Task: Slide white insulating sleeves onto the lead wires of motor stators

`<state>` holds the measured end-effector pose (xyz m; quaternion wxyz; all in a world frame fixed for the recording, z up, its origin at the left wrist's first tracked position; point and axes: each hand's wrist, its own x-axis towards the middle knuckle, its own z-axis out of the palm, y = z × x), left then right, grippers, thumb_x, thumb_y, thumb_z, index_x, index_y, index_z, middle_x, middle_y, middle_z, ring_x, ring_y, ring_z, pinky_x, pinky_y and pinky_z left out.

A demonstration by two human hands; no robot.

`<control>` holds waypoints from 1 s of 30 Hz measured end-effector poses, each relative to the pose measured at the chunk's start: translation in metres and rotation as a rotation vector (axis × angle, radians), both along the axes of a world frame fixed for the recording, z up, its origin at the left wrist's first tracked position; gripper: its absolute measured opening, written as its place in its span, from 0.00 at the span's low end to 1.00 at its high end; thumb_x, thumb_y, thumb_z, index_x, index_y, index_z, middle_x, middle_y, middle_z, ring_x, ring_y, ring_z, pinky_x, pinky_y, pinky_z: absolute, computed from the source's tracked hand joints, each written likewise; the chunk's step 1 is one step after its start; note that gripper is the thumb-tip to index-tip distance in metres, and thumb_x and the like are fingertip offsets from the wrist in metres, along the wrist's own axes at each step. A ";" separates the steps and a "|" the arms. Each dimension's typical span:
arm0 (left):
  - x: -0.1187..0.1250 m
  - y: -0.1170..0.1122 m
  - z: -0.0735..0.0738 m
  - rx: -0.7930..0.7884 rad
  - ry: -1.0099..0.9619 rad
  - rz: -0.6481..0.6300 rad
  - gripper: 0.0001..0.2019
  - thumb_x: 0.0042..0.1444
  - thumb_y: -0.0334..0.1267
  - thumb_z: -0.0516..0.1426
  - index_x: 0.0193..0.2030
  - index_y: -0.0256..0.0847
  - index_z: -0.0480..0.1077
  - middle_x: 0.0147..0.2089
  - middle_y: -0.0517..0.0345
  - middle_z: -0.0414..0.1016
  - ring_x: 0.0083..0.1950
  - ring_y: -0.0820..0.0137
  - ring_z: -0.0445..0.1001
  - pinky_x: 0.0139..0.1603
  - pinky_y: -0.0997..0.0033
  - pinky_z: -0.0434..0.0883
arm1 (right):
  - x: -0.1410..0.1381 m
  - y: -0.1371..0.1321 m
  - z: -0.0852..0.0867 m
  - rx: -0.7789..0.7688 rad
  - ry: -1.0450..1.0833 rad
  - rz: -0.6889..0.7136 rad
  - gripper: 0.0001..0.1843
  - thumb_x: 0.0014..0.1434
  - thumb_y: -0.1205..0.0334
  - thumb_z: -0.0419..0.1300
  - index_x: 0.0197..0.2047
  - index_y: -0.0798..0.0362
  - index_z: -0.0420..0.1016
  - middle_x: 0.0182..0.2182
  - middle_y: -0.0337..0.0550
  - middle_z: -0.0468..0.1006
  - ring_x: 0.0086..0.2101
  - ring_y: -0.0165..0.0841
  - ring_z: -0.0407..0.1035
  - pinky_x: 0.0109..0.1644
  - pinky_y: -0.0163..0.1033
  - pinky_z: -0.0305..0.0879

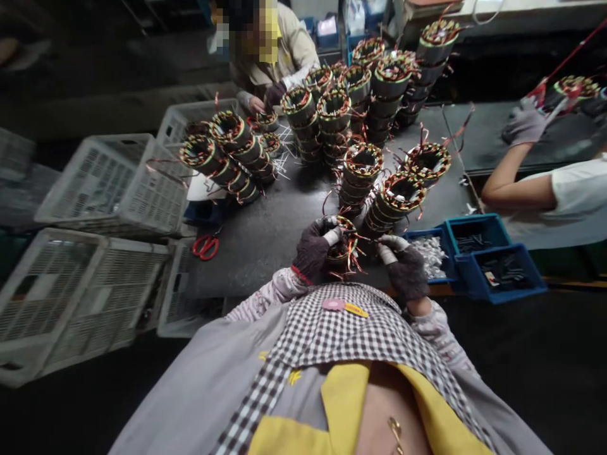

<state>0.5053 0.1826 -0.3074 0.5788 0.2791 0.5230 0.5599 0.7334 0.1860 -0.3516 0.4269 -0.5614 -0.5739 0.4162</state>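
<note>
Close to my apron, a motor stator (348, 256) with copper windings and loose reddish leads rests at the near side of the dark table. My left hand (313, 246), in a dark glove with pale wrapped fingertips, is closed on its left rim. My right hand (404, 264), gloved the same way, pinches the end of a thin wire lead (364, 238) drawn out to the right of the stator. Just beyond stand a stack of stators (396, 199) and a narrower stator stack (361, 170). My fingers partly hide the stator's rim.
Blue bins (507, 275) and a bin of small white pieces (429, 256) sit right of my right hand. Red-handled scissors (205, 247) lie left. White plastic crates (95, 183) line the left side. Across the table a co-worker (294, 44) handles a stator; another person's gloved hand (524, 123) is at right.
</note>
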 end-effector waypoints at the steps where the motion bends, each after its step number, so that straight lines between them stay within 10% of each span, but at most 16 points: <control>1: 0.002 0.001 0.000 0.009 0.016 0.008 0.26 0.44 0.47 0.83 0.45 0.41 0.81 0.39 0.58 0.86 0.35 0.67 0.80 0.40 0.65 0.82 | -0.005 0.001 -0.002 0.020 -0.006 0.019 0.19 0.67 0.42 0.68 0.49 0.46 0.89 0.48 0.51 0.91 0.49 0.48 0.84 0.61 0.59 0.83; 30: 0.002 0.002 -0.003 -0.032 -0.009 0.002 0.28 0.43 0.47 0.84 0.47 0.41 0.81 0.41 0.58 0.86 0.35 0.69 0.80 0.33 0.71 0.79 | -0.028 0.014 -0.017 0.120 -0.066 0.138 0.19 0.72 0.45 0.61 0.53 0.48 0.86 0.51 0.52 0.91 0.51 0.47 0.85 0.64 0.59 0.83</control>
